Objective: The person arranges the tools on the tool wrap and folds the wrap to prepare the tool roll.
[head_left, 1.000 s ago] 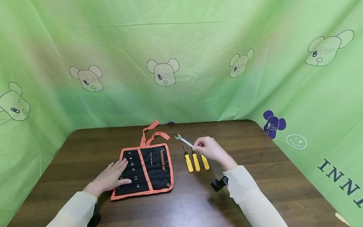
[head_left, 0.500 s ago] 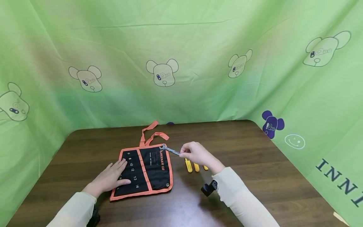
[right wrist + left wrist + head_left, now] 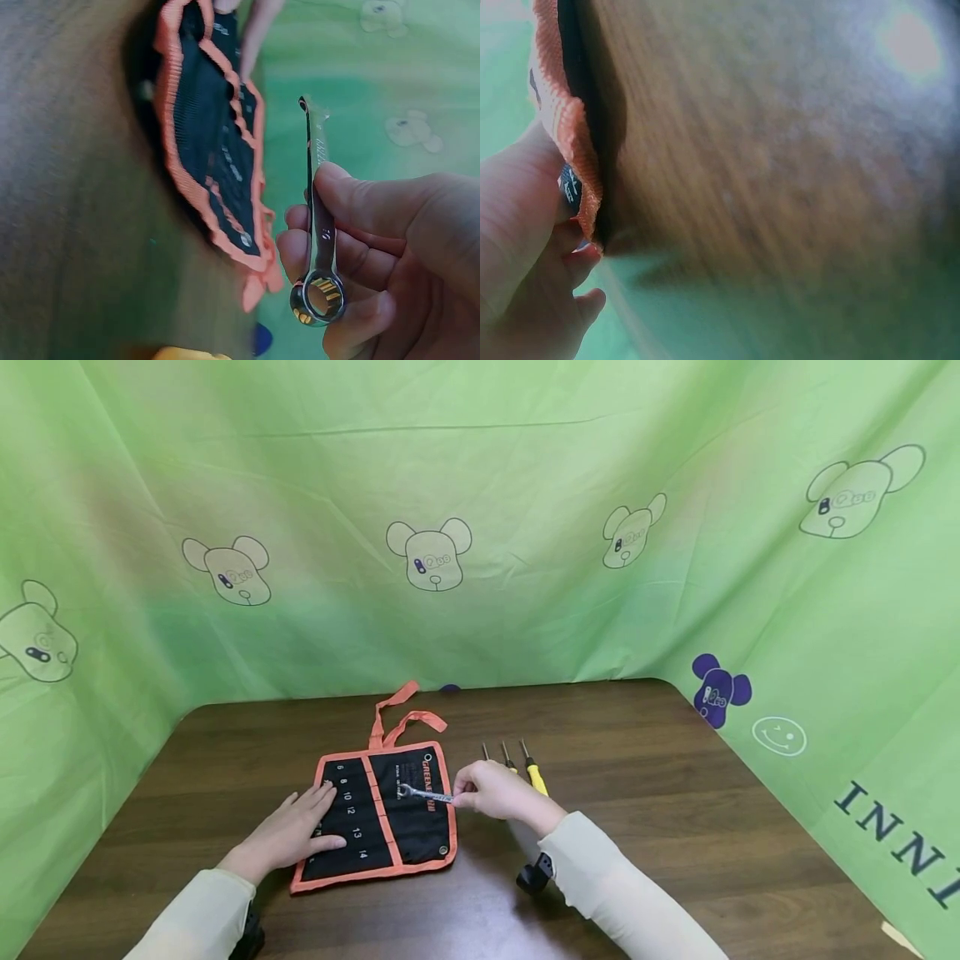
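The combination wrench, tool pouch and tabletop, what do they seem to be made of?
Combination wrench: polished metal, likely chromed steel, from its mirror-like glints.
Tool pouch: matte black fabric, perhaps nylon, since it curves softly; its orange edging shows a woven texture.
Tabletop: dark brown, wood or wood-look laminate; it shows grain and a soft sheen.

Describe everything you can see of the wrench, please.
The combination wrench looks like shiny silvery metal, with a notched ring at one end, an open fork at the other, and markings along its shank. The right hand pinches it near the ring. Its open end points left over the black tool pouch, apparently without touching it.
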`<state>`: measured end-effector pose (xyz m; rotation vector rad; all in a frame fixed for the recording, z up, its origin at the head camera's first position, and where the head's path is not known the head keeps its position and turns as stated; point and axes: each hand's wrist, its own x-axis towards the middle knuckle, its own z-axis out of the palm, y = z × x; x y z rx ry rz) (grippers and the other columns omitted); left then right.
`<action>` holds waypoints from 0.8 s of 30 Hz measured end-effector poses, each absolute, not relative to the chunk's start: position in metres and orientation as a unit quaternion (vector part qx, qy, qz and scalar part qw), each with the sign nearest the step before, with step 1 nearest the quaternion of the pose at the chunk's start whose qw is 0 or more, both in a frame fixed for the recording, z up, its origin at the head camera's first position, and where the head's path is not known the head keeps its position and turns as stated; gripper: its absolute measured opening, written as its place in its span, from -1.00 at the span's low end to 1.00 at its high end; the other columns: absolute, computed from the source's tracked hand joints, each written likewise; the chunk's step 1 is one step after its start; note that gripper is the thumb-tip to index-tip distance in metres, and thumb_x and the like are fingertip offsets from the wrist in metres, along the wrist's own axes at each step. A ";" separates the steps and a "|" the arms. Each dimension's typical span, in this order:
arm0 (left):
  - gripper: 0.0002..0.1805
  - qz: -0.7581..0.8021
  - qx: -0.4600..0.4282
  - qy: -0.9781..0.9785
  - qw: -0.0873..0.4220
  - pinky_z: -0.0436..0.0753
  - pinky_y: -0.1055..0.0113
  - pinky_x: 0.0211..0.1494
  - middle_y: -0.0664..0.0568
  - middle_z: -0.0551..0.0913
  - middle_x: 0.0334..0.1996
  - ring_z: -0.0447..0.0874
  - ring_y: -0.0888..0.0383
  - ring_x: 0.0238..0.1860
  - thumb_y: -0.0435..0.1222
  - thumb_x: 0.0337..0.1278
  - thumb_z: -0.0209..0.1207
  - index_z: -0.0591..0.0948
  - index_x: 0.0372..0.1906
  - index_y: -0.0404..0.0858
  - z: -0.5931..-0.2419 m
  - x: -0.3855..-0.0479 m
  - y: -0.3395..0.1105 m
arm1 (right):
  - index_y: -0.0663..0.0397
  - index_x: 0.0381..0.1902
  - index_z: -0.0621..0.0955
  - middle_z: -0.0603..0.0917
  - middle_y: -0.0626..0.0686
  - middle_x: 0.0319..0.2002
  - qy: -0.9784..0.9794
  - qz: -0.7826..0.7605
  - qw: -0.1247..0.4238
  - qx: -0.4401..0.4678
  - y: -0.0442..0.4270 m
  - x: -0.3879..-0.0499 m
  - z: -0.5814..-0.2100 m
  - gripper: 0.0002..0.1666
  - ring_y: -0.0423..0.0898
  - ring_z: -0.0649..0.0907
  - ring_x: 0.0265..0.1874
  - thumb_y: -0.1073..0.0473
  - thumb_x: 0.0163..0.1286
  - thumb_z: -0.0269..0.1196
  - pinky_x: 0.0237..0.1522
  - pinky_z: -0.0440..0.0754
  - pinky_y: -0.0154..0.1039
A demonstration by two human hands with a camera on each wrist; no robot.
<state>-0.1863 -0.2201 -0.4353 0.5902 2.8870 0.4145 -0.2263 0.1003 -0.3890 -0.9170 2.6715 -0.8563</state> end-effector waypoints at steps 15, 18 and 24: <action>-0.06 0.138 0.199 0.967 0.080 0.03 -0.17 0.28 -0.34 0.17 0.30 0.05 -0.22 0.33 0.18 0.06 0.09 0.22 0.31 -0.48 -0.437 -0.186 -0.221 | -0.02 -0.68 0.53 0.43 -0.17 -0.71 0.912 -0.227 0.121 -0.318 0.087 -0.224 -0.405 -0.73 -0.27 0.37 -0.70 0.21 0.17 0.33 -0.64 0.32 -0.39; -0.06 0.138 0.199 0.967 0.078 0.03 -0.17 0.28 -0.34 0.18 0.30 0.05 -0.22 0.33 0.18 0.06 0.09 0.22 0.31 -0.48 -0.437 -0.187 -0.221 | 0.00 -0.67 0.55 0.45 -0.16 -0.70 0.909 -0.231 0.132 -0.321 0.086 -0.225 -0.407 -0.75 -0.28 0.39 -0.71 0.23 0.17 0.32 -0.64 0.35 -0.39; -0.06 0.134 0.198 0.968 0.080 0.03 -0.17 0.27 -0.34 0.18 0.30 0.05 -0.22 0.32 0.19 0.05 0.09 0.22 0.30 -0.48 -0.436 -0.187 -0.221 | 0.02 -0.62 0.60 0.49 -0.16 -0.68 0.900 -0.242 0.156 -0.327 0.085 -0.228 -0.411 -0.80 -0.29 0.43 -0.73 0.26 0.19 0.30 -0.64 0.40 -0.40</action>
